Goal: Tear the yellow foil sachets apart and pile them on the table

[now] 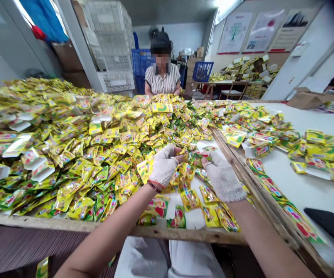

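My left hand [164, 166], in a white knit glove with bare fingertips, is pinched on a small yellow packet [183, 157] above the table. Opposite it, my right hand [223, 177], gloved the same way, has its fingers closed at the end of a small green packet [197, 156]. Part of that grip is hidden behind the glove. Below and between the hands lie several loose yellow packets [190, 199] and a green packet with a red picture [178, 217]. A big heap of yellow and green packets [97, 154] spreads to the left.
A wooden divider [242, 173] runs along my right side, with flat boxes [271, 187] beyond it. Filled yellow boxes [323, 152] and a dark phone-like object [329, 226] lie farther right. Across the table sits another person [162, 73]. White crates [109, 38] stand behind.
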Motion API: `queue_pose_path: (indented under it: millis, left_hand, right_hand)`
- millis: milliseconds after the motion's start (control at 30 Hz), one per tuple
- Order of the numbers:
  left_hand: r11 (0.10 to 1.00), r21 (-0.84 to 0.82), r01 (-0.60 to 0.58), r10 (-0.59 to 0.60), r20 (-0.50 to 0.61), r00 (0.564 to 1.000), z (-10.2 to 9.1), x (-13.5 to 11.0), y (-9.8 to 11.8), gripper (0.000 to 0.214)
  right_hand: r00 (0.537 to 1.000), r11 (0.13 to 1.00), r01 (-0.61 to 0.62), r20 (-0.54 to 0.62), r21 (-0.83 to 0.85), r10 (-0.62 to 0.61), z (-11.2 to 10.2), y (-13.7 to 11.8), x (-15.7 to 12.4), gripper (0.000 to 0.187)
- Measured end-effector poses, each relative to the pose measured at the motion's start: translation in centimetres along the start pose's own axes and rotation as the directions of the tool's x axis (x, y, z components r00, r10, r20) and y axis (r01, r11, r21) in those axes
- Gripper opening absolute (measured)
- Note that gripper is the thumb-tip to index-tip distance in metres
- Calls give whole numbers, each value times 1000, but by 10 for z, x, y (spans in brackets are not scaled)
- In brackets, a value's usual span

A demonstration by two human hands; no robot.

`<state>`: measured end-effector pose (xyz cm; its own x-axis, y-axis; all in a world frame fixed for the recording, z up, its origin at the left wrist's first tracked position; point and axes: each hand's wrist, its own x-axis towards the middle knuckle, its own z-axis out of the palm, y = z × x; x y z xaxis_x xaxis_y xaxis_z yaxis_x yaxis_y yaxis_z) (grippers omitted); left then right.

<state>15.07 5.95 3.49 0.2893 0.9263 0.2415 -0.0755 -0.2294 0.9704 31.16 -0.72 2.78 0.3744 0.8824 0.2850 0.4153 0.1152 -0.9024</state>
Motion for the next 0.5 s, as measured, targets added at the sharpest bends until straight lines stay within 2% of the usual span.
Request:
queue_pose_path:
  millis: [67,167,267,333,400,500]
  left_hand:
    - [995,-95,-9,-1,-101,995,-5,11,-1,19]
    - [987,-160,34,-56,-137,989,-14,13,-10,23]
    - [940,-260,220,-233,-19,972,-24,8,-16,30]
    - [916,-232,328,-312,103,945,-30,7,-17,36]
    - [932,-138,335,-306,198,931,-33,8,-18,37]
    - [962,-83,259,-233,239,943,-33,9,-19,38]
  right_hand:
    - [999,999,29,43,20,-30,18,-11,22,27]
    - [992,999,48,113,13,-49,41,-13,41,25]
    - [983,993,98,163,-64,-86,46,-3,43,23]
    - [964,983,155,233,-97,-129,40,3,40,22]
    - [941,973,204,295,-109,-164,33,6,38,20]
    - [939,971,213,297,-106,-173,29,11,37,17]
